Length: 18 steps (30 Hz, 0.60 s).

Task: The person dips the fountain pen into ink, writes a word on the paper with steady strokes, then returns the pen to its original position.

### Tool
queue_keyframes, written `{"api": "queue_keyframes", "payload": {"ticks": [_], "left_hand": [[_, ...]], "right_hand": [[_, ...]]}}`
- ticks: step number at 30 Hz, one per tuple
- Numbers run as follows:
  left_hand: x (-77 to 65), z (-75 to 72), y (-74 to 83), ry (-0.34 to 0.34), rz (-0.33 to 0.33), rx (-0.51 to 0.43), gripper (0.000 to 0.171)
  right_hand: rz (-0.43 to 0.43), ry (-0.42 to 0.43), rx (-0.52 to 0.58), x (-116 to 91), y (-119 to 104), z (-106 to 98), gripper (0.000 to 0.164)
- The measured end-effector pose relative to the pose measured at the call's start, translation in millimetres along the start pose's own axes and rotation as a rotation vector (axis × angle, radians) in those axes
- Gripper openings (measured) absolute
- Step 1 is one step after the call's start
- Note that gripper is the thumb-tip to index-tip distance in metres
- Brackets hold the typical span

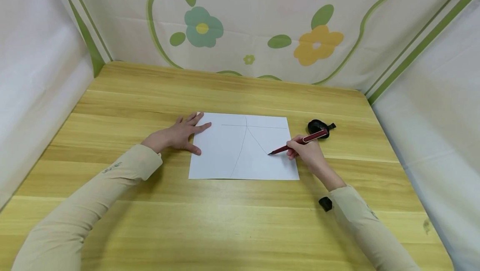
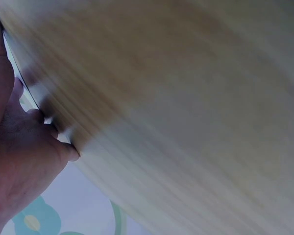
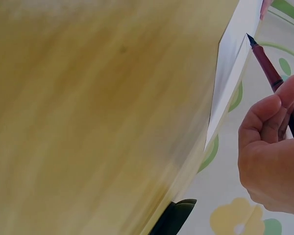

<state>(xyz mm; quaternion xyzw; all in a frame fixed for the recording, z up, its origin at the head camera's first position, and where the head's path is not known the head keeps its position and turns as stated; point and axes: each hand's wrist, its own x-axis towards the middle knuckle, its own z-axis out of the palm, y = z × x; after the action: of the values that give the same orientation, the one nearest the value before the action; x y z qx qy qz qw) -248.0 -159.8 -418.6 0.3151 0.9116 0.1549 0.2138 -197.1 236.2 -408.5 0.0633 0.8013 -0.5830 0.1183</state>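
Observation:
A white sheet of paper (image 1: 213,160) lies on the wooden table, marked with a thin horizontal line, a curved stroke down the middle and a slanting stroke to its right. My right hand (image 1: 308,151) pinches a dark red fountain pen (image 1: 314,136), whose nib meets the paper at the slanting stroke's lower end. In the right wrist view the pen (image 3: 267,63) shows its dark nib on the sheet (image 3: 230,63). Spread fingers of my left hand (image 1: 183,133) rest on the paper's left edge; the left wrist view shows that hand (image 2: 24,156) from the side, low at the tabletop.
A black leaf-shaped object (image 1: 317,127) lies just beyond the paper's right side, partly behind the pen. Beside the right sleeve is a small black piece (image 1: 325,203). White cloth with printed flowers (image 1: 240,21) closes off the back and sides of the table (image 1: 210,229).

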Motion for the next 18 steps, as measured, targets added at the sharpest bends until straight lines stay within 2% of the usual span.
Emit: {"api": "queue_keyframes", "payload": {"ticks": [18], "left_hand": [[0.3, -1.4, 1.5, -0.003, -0.005, 0.003, 0.098]], "right_hand": [[0.015, -0.025, -0.019, -3.8, 0.5, -6.3, 0.017]]}}
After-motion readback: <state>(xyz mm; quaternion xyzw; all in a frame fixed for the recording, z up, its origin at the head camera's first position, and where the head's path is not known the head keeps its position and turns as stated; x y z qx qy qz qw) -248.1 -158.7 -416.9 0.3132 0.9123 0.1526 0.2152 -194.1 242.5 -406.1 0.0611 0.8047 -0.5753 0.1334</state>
